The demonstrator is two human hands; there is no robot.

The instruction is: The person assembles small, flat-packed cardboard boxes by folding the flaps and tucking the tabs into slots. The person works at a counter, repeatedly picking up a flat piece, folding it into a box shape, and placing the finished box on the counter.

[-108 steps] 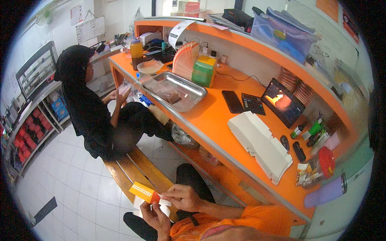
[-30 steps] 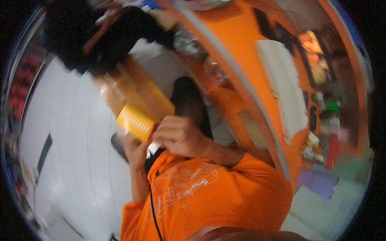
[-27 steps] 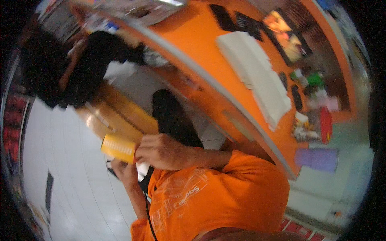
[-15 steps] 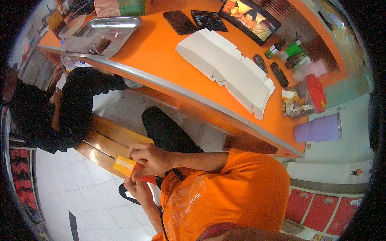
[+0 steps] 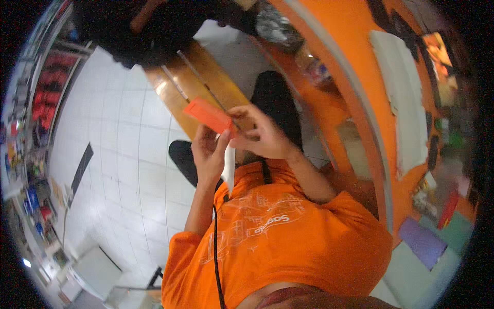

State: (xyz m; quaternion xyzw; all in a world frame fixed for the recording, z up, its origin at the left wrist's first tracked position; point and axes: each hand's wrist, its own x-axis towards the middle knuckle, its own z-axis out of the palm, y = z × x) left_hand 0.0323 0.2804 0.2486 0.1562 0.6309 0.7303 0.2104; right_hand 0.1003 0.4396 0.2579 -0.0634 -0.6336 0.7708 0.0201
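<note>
A small, flat-sided orange-red carton (image 5: 206,114) is held over my lap, its long side tilted up to the left. My left hand (image 5: 207,154) pinches its near end from below, the thumb pressed along it. At the same end, the curled fingers of my right hand (image 5: 263,135) grip the edge; motion smears the fingertips a little. The carton's other faces are hidden from me. Beneath my hands, something white like a sheet of paper (image 5: 229,167) lies against my lap.
A brown wooden bench (image 5: 170,92) runs ahead, with a person in black (image 5: 154,31) at its far end. The orange counter (image 5: 355,46) curves along my right, bearing white folded card (image 5: 401,98) and a purple tumbler (image 5: 423,242). A black cord (image 5: 216,247) hangs down my front.
My view has swung left, so the counter sits farther right. The carton has turned from its yellow patterned face to a plain orange-red one. Both hands still hold it.
</note>
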